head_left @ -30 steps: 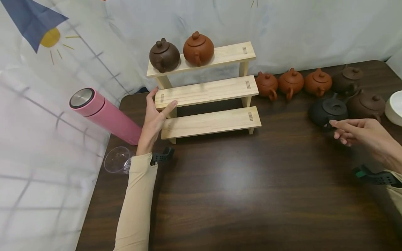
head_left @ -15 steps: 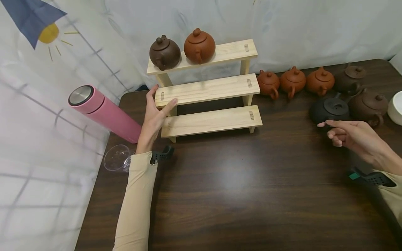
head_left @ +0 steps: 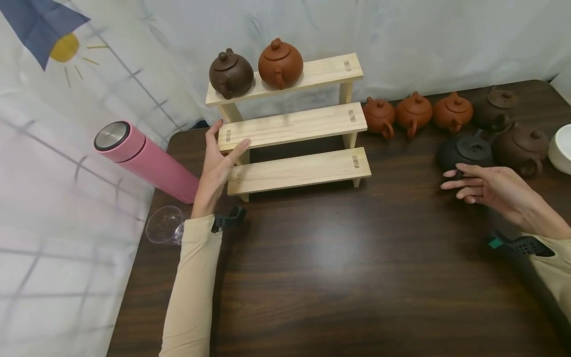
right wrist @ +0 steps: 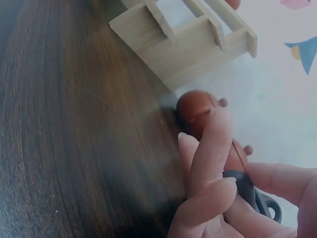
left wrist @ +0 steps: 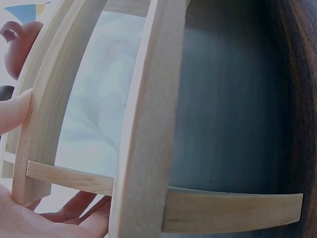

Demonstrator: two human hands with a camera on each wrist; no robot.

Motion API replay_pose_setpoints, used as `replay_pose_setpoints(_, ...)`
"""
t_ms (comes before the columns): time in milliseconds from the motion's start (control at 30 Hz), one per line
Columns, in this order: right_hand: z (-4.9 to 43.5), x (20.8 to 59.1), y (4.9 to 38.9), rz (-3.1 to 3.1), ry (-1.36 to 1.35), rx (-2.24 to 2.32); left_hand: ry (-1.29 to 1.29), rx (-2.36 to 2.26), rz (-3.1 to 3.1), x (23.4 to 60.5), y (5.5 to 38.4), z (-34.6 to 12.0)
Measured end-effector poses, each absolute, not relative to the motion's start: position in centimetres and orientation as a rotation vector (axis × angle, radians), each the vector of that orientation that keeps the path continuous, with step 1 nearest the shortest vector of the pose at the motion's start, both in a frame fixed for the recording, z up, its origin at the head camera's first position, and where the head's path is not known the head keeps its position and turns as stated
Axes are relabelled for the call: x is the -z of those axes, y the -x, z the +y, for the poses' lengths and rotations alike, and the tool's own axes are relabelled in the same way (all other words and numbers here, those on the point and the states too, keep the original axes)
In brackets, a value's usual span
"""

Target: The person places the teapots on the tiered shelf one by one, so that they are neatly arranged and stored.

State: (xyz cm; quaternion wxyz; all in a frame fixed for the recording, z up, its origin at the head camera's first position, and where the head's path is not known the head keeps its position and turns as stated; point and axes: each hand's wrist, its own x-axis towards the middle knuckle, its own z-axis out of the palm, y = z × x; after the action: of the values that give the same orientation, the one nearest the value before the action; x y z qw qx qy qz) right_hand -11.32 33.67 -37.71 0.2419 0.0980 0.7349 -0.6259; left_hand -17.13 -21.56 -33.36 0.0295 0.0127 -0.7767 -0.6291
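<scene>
A three-tier wooden display stand (head_left: pixel 292 126) stands on the dark table. My left hand (head_left: pixel 216 166) grips the left end of its middle shelf, the thumb on the front edge and the other fingers round the end. On the top shelf sit a dark brown teapot (head_left: pixel 232 74) and an orange-brown teapot (head_left: pixel 281 64). At the right, a black teapot (head_left: pixel 466 151) rests on the table. My right hand (head_left: pixel 495 191) pinches its handle between thumb and fingers; in the right wrist view the fingers partly hide the black teapot (right wrist: pixel 240 183).
Several teapots line the back right: three reddish ones (head_left: pixel 413 113), then two dark brown ones (head_left: pixel 522 144) close beside the black one. A white bowl (head_left: pixel 562 148) stands at the right edge. On the left are a pink flask (head_left: pixel 151 166) and a clear glass (head_left: pixel 165 225).
My right hand has shifted slightly left at the black teapot's handle, and its fingers have spread and come round the handle. The left hand keeps its place on the stand.
</scene>
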Motion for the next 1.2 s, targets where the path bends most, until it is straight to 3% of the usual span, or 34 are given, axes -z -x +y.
replay_pose_setpoints(767,30.8,37.6,9.1,1.992,-0.261,2.0,-0.022,1.881,-2.427,33.2,17.1,-21.7)
replay_pose_setpoints(1000,29.4,34.9,8.7,2.247,-0.084,1.879,-0.02,1.879,-2.429,33.3,17.2,-21.8)
replay_pose_setpoints(1200,27.7,31.5,9.5,2.173,0.024,2.046,0.003,1.874,-2.433,33.4,17.2,-21.8)
